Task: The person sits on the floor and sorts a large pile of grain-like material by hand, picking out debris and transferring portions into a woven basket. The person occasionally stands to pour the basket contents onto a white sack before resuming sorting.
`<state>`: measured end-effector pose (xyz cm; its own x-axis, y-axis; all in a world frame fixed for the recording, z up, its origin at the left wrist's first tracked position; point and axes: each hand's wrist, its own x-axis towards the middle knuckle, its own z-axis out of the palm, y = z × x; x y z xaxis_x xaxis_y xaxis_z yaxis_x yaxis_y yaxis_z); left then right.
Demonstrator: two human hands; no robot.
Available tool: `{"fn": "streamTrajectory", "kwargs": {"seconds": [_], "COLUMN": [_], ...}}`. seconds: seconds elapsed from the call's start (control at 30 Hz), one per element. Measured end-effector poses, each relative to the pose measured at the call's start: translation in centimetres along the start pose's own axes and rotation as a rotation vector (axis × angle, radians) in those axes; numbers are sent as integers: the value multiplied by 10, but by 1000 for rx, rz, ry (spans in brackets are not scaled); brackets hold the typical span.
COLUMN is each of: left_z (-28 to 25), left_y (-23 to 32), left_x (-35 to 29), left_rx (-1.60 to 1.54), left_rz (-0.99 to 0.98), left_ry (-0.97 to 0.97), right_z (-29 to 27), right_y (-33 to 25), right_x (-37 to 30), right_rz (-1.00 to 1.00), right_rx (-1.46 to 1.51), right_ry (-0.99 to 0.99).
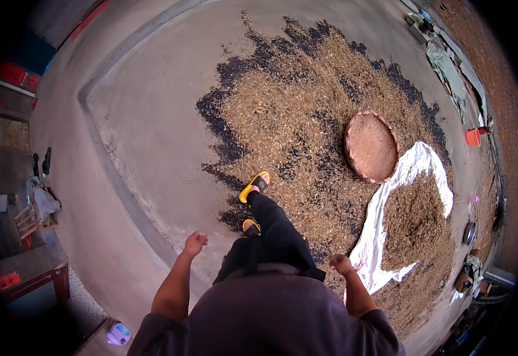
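My left hand [196, 243] hangs out at my side over the bare concrete, its fingers loosely bent and nothing seen in them. On the other side, my right hand [341, 264] is also loosely bent and empty as far as shows, nearest to a white cloth sheet [370, 249]. A heap of brownish chaff [414, 219] lies on that sheet. Ahead of me spreads a wide layer of dark seeds and tan husks [288, 113]. A round, shallow woven basket [372, 147] rests on the layer beside the sheet. My feet, in yellow and black slippers [254, 186], stand at the layer's left edge.
A low curb-like strip [107, 154] bends across the concrete at left. Farther left are a wooden chair frame [27, 218] and a dark red table [33, 273]. An orange bucket [473, 137] and a green tarp [447, 77] line the right side. A purple-white jug [118, 334] stands lower left.
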<state>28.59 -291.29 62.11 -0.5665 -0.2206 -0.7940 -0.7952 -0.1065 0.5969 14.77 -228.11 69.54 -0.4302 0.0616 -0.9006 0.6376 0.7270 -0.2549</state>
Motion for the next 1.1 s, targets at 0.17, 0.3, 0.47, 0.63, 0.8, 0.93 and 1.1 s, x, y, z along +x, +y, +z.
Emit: {"fn": "streamTrajectory", "kwargs": {"seconds": [0.17,0.3,0.47,0.63,0.8,0.93,1.1], "left_z": [-41,-66,-76,-73,-85,-89,-69], "left_y": [90,141,188,236,275,318,380], "left_x": [72,116,174,225,284,349,453], "left_rx": [130,178,256,423,500,683,756], "left_rz": [40,44,-24,66,208,254,140], "left_ry": [20,-19,-46,-123,-223,-339,-485], "right_z": [51,73,55,45,72,120,174], "right_y": [-39,-93,-148,-187,-212,-237,-287], "right_x": [31,56,68,66,57,59,47], "right_rz": [55,152,134,149,112,285,397], "right_rx": [-17,102,469,583,237,502,311], "right_ry": [-47,-82,-99,128,256,290,426]}}
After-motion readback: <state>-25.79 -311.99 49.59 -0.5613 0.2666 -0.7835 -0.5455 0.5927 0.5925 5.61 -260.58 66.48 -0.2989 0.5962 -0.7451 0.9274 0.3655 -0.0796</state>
